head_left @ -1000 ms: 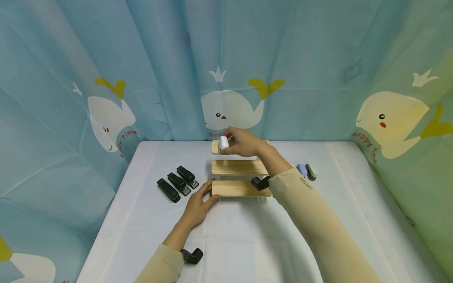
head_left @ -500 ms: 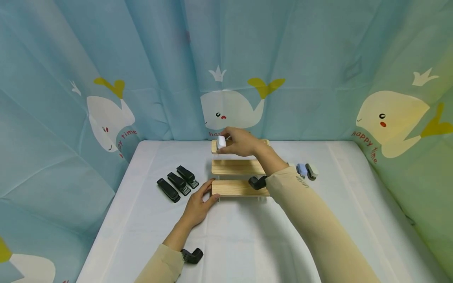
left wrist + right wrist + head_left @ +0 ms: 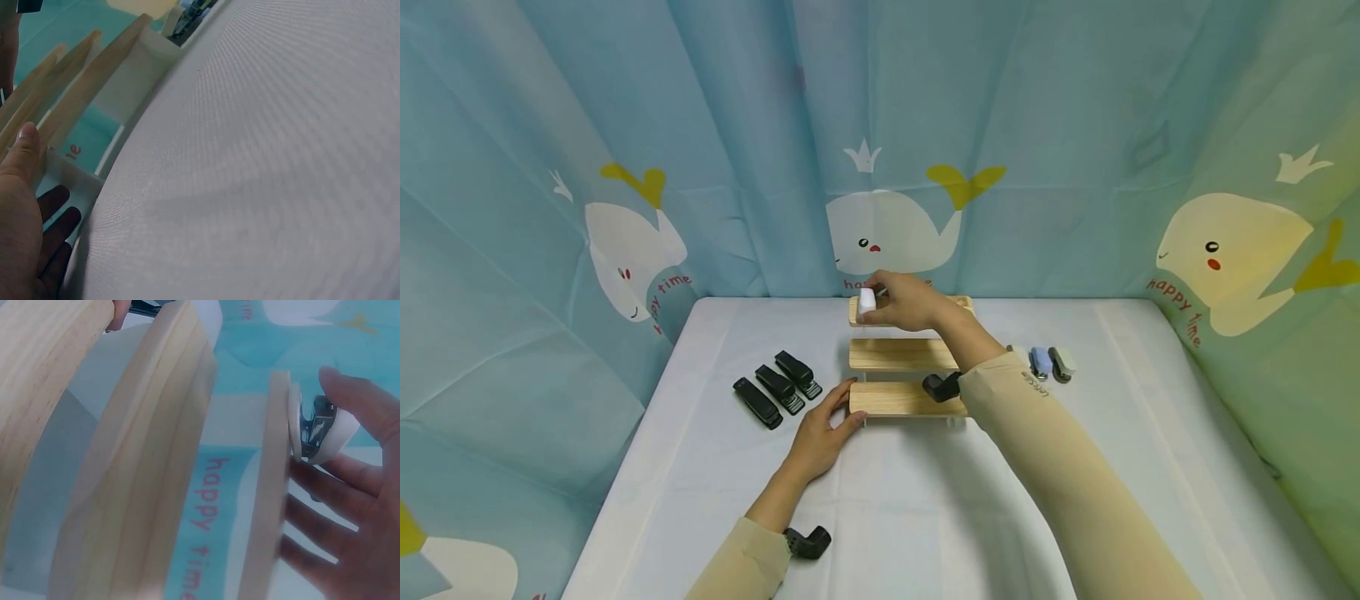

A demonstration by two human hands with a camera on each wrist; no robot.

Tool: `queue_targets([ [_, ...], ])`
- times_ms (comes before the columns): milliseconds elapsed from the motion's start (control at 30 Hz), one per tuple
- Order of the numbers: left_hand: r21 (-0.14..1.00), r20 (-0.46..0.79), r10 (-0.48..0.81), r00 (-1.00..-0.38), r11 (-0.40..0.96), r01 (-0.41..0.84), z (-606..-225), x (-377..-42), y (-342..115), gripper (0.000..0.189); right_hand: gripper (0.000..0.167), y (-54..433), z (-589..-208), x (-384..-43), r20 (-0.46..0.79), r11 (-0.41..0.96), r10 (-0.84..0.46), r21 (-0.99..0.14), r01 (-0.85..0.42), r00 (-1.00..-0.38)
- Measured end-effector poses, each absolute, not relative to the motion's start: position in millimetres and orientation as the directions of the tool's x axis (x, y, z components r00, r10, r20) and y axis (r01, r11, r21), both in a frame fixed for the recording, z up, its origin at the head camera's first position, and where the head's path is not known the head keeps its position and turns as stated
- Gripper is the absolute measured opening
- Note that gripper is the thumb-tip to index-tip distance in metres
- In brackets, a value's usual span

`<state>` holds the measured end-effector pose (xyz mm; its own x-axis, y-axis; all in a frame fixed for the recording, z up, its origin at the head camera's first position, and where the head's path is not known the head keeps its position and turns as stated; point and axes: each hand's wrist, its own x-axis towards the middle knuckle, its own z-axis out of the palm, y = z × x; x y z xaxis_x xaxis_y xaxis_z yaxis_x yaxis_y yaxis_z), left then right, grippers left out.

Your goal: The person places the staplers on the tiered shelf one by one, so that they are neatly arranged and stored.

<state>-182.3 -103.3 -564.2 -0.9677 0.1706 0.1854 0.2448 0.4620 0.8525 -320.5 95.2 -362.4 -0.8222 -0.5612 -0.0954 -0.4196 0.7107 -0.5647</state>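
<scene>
A small white stapler (image 3: 867, 301), its metal inside visible in the right wrist view, is between the thumb and fingers of my right hand (image 3: 910, 302). The stapler (image 3: 317, 428) stands against the left part of the top board of a three-tier wooden display shelf (image 3: 904, 354). My right fingers reach under that board's edge. At the left end of the lowest board, my left hand (image 3: 816, 437) holds the shelf, thumb at its front edge. The left wrist view shows the left thumb on the board (image 3: 81, 87) and other fingers beside the white side panel (image 3: 69, 165).
Several objects lie on the white table (image 3: 887, 517): three black staplers (image 3: 777, 389) left of the shelf, and small staplers at right, including a blue one (image 3: 1041, 361) and a pale green one (image 3: 1062, 364). A blue whale-print curtain (image 3: 1052, 242) hangs behind.
My right hand has shifted slightly left along the top board with the white stapler, which now sits closer to the board's left end. The left hand has stayed in place.
</scene>
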Motion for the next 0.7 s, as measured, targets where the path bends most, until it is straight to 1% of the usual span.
queue_targets([
  [133, 0.853, 0.188, 0.177, -0.966, 0.458, 0.250, -564.0, -182.8, -103.6, 0.066, 0.068, 95.3, -362.6, -321.1, -0.102, 0.715, -0.557, -0.565, -0.413, -0.824],
  [367, 0.849, 0.193, 0.181, -0.964, 0.462, 0.257, -564.0, -183.2, -104.4, 0.067, 0.069, 95.2, -363.3, -321.9, -0.105, 0.696, -0.558, -0.599, -0.395, -0.823],
  [700, 0.853, 0.178, 0.180, -0.967, 0.462, 0.243, -564.3, -182.2, -104.1, 0.067, 0.073, 95.3, -365.7, -321.7, -0.094, 0.684, -0.570, -0.604, -0.408, -0.816],
])
